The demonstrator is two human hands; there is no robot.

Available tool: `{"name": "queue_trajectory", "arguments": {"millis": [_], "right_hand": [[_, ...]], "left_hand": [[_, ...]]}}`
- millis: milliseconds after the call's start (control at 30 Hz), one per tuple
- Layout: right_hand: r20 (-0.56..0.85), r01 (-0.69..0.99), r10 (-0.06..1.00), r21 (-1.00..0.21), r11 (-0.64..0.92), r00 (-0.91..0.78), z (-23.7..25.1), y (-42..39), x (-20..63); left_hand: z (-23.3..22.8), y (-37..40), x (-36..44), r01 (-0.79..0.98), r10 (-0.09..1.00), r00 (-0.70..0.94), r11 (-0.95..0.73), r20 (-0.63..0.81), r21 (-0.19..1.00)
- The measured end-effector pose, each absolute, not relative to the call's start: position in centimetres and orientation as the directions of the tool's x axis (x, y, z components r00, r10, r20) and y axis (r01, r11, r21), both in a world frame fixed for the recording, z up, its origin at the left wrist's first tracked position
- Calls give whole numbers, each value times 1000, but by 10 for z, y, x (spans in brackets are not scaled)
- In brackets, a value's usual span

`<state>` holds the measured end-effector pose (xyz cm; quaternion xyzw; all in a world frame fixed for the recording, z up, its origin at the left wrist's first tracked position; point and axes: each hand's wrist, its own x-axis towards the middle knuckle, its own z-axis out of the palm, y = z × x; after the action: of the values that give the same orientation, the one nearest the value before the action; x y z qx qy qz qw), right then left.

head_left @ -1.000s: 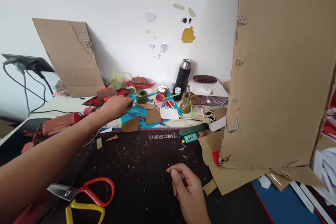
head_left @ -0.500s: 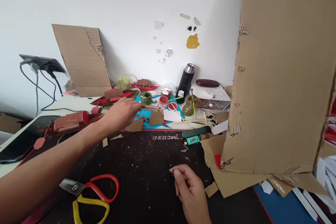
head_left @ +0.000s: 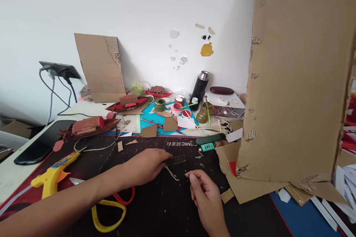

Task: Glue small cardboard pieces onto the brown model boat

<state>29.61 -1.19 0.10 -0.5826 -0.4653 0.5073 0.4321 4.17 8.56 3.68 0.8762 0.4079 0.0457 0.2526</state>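
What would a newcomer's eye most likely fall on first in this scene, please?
Probably the tall cardboard sheet filling the right side. Next, the two hands at the dark mat's middle: the left hand pinching a small dark piece, the right hand curled beside it.

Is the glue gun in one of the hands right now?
No, the glue gun lies on the mat at the left, apart from the left hand and the right hand.

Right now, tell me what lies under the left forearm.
Under the left forearm lie scissors: a red loop and a yellow loop show, and a bit of blade at the far side. The pivot is covered.
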Motion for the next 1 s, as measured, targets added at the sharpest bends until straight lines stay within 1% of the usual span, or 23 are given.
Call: {"name": "queue_trajectory", "arguments": {"millis": [167, 467, 667, 867, 1000], "right_hand": [[-182, 110, 981, -976, -189, 68, 0, -13, 295], [-138, 127, 987, -981, -147, 77, 0, -12, 295], [-115, 116, 990, -985, -124, 78, -2, -13, 295], [-95, 89, 993, -991, -101, 76, -1, -12, 293], [-67, 89, 996, -993, -73, 65, 1, -13, 293]], "left_hand": [[31, 89, 47, 691, 740, 658, -519, -141, 502], [31, 84, 43, 684, 734, 673, -567, -96, 460], [29, 82, 45, 710, 756, 652, -582, -56, 397], [45, 77, 40, 737, 797, 604, -573, 33, 359], [51, 66, 41, 721, 776, 630, -591, 12, 363]]}}
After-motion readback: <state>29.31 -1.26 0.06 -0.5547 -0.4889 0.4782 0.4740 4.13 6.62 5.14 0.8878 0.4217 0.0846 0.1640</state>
